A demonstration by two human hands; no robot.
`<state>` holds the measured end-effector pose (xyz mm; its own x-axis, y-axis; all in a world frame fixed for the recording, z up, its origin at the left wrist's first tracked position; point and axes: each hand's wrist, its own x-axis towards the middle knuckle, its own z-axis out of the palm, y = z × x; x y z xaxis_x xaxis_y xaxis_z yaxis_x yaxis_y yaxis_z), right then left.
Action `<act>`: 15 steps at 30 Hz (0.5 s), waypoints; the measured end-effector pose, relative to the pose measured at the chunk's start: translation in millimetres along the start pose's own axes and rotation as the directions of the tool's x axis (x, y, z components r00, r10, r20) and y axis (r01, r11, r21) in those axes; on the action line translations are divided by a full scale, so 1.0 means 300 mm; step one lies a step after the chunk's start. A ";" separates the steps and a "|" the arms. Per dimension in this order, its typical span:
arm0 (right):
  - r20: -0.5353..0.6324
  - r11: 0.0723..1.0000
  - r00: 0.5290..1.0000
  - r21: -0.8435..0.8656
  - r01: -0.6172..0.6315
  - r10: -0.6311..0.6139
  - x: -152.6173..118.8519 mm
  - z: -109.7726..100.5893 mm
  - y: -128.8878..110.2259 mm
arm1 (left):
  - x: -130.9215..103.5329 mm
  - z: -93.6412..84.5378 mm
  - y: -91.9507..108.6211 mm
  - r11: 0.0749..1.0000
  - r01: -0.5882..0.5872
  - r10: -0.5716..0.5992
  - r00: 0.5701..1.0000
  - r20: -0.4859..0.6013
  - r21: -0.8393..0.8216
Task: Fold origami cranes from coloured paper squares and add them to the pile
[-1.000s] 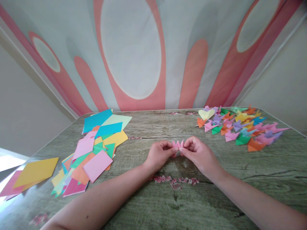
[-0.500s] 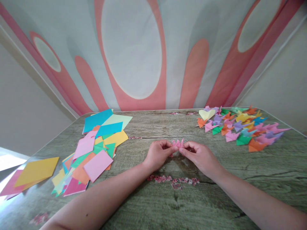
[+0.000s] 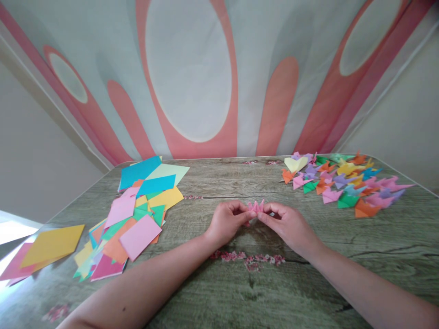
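A small piece of folded pink paper (image 3: 255, 206) with several upright points is held just above the middle of the table. My left hand (image 3: 228, 222) pinches its left side between thumb and fingers. From the right, my right hand (image 3: 286, 224) pinches the other side, thumb toward me. The two thumb tips nearly meet at the front of the paper. Its lower part is mostly hidden behind the fingers.
Loose coloured paper sheets (image 3: 140, 236) lie in a heap on the left, with yellow sheets (image 3: 53, 244) at the left edge. Many folded paper birds (image 3: 348, 201) cover the back right of the wood-patterned table (image 3: 233, 292). A printed cloth (image 3: 202, 148) hangs behind.
The folded pink paper and both thumbs have shifted very slightly to the right. Both hands keep their pinch, and the heaps on the table are unchanged.
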<state>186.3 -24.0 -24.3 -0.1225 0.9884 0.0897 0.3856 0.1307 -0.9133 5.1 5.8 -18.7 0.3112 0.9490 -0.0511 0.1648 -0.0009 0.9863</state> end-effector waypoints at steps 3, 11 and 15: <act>-0.008 0.999 1.000 -0.046 0.024 -0.024 -0.001 0.001 -0.004 | -0.001 0.003 0.002 1.000 -0.006 0.006 1.000 0.018 -0.006; -0.025 0.999 0.999 -0.044 -0.027 0.026 0.003 0.000 -0.008 | -0.005 0.002 0.011 0.998 -0.038 0.038 0.999 -0.011 0.041; -0.036 0.995 0.999 -0.097 -0.005 0.001 0.000 -0.006 -0.011 | -0.006 -0.003 0.018 0.994 -0.054 0.057 0.998 -0.028 0.099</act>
<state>186.6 -24.4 -20.7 -0.0886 0.9907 0.1028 0.4732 0.1327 -0.8709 4.5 4.4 -13.3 0.2942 0.9557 0.0095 0.2398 -0.0834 0.9672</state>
